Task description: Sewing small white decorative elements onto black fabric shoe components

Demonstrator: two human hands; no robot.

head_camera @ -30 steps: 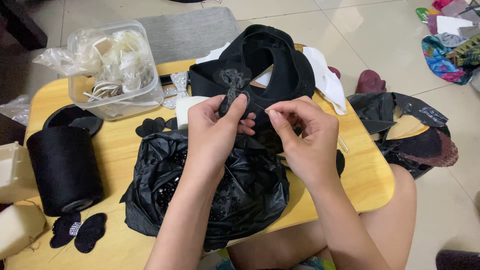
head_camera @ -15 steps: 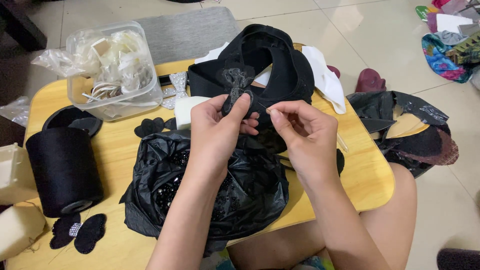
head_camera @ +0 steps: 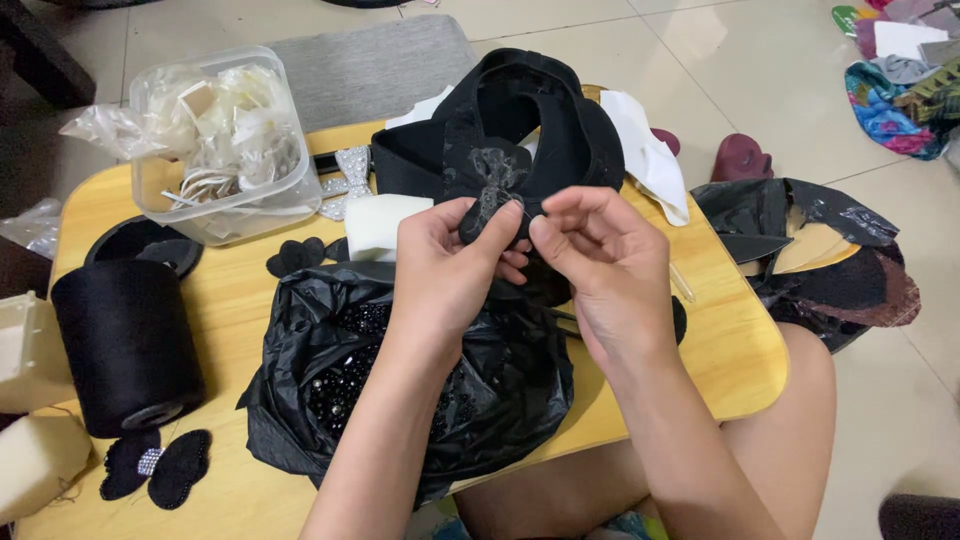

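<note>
Currently left hand [head_camera: 445, 265] pinches a beaded black bow [head_camera: 492, 195] above the bead bag [head_camera: 400, 380], right hand [head_camera: 590, 265] pinched shut at its edge, apparently on a needle; beading looks partial, one finished bow [head_camera: 155, 465] lying at table's [head_camera: 720, 340] corner.

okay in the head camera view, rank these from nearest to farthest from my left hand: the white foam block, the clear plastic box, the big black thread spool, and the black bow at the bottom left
From the left hand:
1. White foam block, just to its left, almost touching.
2. Clear plastic box, up and to the left at the table's back.
3. Big black thread spool, far left.
4. Black bow, bottom left corner.
The box and the spool are close to call.
</note>
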